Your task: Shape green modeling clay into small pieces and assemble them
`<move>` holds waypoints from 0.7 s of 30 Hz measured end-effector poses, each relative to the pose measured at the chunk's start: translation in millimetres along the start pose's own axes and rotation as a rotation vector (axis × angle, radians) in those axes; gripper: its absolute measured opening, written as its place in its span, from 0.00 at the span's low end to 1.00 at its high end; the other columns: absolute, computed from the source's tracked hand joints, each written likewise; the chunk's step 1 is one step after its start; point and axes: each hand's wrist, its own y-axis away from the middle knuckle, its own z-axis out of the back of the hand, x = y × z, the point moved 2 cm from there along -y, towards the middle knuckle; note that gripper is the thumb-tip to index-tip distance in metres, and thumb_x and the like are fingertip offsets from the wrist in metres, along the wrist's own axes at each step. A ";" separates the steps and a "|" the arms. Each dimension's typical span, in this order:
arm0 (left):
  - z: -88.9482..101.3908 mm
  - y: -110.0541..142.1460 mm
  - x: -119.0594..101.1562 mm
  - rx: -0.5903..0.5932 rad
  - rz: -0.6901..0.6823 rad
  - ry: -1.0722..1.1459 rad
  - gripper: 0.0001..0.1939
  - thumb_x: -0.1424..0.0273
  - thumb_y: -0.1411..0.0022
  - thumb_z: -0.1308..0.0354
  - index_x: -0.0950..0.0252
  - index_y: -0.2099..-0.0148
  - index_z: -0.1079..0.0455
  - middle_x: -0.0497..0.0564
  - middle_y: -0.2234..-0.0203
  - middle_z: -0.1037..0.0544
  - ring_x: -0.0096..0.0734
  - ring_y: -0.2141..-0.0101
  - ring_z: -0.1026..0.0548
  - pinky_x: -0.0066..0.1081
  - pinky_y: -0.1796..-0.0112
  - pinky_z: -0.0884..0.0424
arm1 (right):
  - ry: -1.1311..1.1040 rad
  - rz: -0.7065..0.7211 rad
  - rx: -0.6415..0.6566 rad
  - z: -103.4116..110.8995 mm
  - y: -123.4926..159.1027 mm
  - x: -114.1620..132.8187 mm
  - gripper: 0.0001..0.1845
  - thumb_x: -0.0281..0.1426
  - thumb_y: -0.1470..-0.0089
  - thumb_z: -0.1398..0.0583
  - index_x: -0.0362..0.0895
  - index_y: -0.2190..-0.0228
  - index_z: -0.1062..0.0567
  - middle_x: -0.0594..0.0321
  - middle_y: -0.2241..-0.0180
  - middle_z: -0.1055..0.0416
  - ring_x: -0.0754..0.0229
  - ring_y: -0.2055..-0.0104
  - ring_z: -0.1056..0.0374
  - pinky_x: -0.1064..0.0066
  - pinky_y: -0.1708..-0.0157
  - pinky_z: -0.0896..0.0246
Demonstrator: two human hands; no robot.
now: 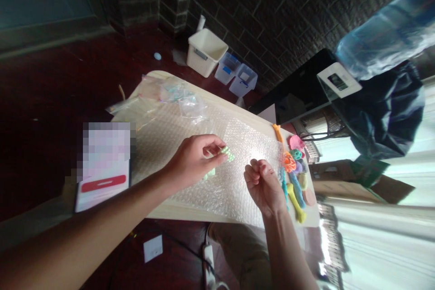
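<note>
Thumb and fingers of my left hand (193, 161) pinch a small pale-green textured piece (227, 153) above the bubble wrap (234, 190). Another bit of pale green (210, 173) shows just below that hand; whether the two are joined, I cannot tell. To its right, my right hand (265, 183) is closed with its fingertips pressed together and the palm side partly visible. Anything between those fingertips is too small to make out. A gap separates the two hands. The bubble wrap covers much of the pale table (170, 214).
Several colourful yarn-like bundles lie at the table's right end, including orange (288, 161) and yellow-green (297, 204) ones. Clear plastic bags (192, 106) lie at the far left. A lit screen (103, 167) stands left. Beyond are a cream bin (206, 50) and a cardboard box (343, 186).
</note>
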 end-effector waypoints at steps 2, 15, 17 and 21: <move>0.1 0.0 0.3 0.002 0.005 0.004 0.09 0.68 0.40 0.34 0.64 0.57 0.22 0.50 0.65 0.16 0.32 0.65 0.20 0.33 0.62 0.27 | -0.014 -0.034 -0.004 0.6 0.7 0.2 0.15 0.39 0.57 0.23 0.48 0.76 0.22 0.73 0.80 0.39 0.72 0.81 0.46 0.83 0.86 0.46; -0.5 -0.4 0.8 0.016 0.025 0.003 0.09 0.66 0.40 0.35 0.63 0.58 0.23 0.49 0.65 0.17 0.31 0.65 0.21 0.33 0.61 0.28 | 0.125 -0.115 -0.029 -8.4 -0.4 -7.4 0.15 0.33 0.52 0.25 0.44 0.60 0.15 0.60 0.64 0.16 0.63 0.63 0.19 0.78 0.61 0.24; -0.5 -0.4 0.7 0.013 0.020 0.006 0.09 0.66 0.40 0.35 0.63 0.58 0.23 0.48 0.66 0.17 0.31 0.65 0.21 0.32 0.62 0.28 | 0.133 -0.108 -0.051 -6.0 -1.3 -7.2 0.15 0.31 0.54 0.24 0.44 0.61 0.15 0.59 0.63 0.15 0.63 0.62 0.19 0.78 0.60 0.24; -2.3 -0.3 1.8 0.011 0.011 0.017 0.10 0.66 0.40 0.34 0.63 0.57 0.22 0.48 0.66 0.17 0.31 0.65 0.21 0.32 0.62 0.28 | 0.149 -0.095 -0.113 -1.9 -2.2 -7.3 0.15 0.33 0.60 0.22 0.43 0.69 0.15 0.62 0.72 0.18 0.67 0.74 0.24 0.82 0.75 0.29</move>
